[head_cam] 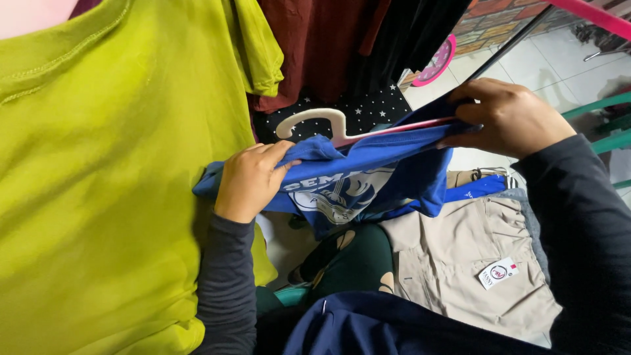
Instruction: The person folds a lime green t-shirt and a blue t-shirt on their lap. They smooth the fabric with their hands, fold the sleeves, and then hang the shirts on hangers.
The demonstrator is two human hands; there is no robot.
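A yellow-green shirt hangs at far left; the left hand pinches one shoulder of a blue shirt on a white hanger; the right hand grips the other shoulder; beige trousers lie below; the shirt's print is partly folded under

Left side blocked: big yellow-green shirt hangs close, touching left hand and sleeve. Above: maroon garment, black garment, starred dark cloth crowd space over white hanger hook. Blue shirt stretches between left hand and right hand, closing middle. Below: beige trousers, dark green cloth, navy cloth piled, no bare surface. Open room only upper right: tiled floor past dark pole, pink bar.
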